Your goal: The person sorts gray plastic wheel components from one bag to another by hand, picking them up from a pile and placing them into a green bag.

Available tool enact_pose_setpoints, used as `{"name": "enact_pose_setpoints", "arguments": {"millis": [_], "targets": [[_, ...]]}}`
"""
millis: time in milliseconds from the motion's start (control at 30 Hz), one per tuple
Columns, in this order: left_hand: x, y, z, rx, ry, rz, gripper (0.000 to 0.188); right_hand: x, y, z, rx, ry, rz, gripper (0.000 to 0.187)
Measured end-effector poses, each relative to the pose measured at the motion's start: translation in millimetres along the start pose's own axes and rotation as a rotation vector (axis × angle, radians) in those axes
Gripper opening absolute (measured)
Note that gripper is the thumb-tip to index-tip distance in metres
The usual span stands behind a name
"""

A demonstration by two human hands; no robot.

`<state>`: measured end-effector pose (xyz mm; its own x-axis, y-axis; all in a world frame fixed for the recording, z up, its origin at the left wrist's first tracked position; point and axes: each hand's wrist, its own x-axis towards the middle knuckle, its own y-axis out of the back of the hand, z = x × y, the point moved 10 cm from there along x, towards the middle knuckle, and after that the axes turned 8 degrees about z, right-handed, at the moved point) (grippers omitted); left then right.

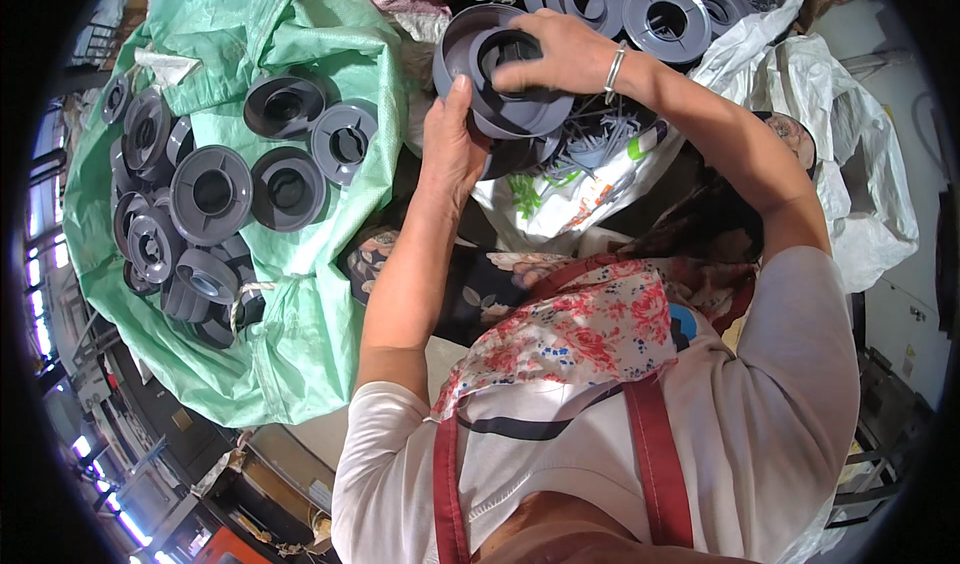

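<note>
Between my two hands is a grey plastic flanged ring [455, 54] with a wide rim and a raised inner collar, its opening tilted toward me. My left hand [455, 144] is closed on its near left side, thumb up on the rim and the other fingers hidden underneath. My right hand [560, 54] reaches in from the right over the collar. Its thumb is smeared by motion and its fingertips are partly hidden, so I cannot tell whether they grip. Below the ring, a white printed bag [620, 189] holds thin grey plastic scraps [600, 142].
To the left, a large green woven sack [330, 24] holds several similar grey rings [212, 194]. More grey rings [667, 21] are piled beyond my right hand. White plastic sheeting [850, 144] hangs at the right. A floral cloth [570, 334] covers my lap.
</note>
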<state>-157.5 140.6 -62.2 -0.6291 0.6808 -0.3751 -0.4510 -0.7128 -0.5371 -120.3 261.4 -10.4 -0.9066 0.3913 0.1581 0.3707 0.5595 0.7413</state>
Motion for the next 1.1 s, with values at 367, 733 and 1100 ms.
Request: {"name": "enact_pose_setpoints", "arguments": {"millis": [367,733,1100], "targets": [[-9,0,-16,0.092,0.166,-0.131,0.049,-40,-2,-42,-0.227,0.511,-0.088,0.071],[-13,1,-6,0.139,-0.040,-0.048,0.045,-31,-14,-1,0.035,-0.146,-0.233,0.086],[-7,3,-16,0.008,0.265,-0.152,0.039,-63,-9,-61,-0.180,0.790,-0.182,0.069]]}}
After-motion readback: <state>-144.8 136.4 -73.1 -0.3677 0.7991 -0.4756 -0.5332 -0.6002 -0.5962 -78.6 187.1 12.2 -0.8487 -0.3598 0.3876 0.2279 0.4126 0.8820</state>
